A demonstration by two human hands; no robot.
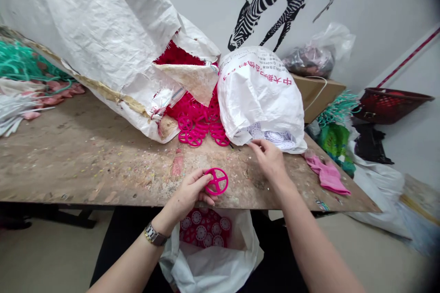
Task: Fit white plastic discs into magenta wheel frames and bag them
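Note:
My left hand [192, 191] pinches a magenta plastic wheel [225, 182] with four spokes by its left rim, above the front of the table. My right hand [270, 160] is at the mouth of a white woven sack [261, 96] with red print. Its thumb and fingers are drawn together there; what lies between them is too small to tell. White patterned plastic discs [275, 137] show inside that sack's mouth. To its left, a heap of magenta wheels [194, 128] spills from a larger white sack [113, 32]. Below the table edge, an open white bag [209, 265] holds magenta wheels with white discs on them [202, 229].
The worn wooden table [113, 165] has specks of debris. A pink cloth piece [326, 174] lies at its right. Green and white strands [30, 62] are piled at the far left. A cardboard box [316, 94] and a dark red basket [392, 105] stand at the right.

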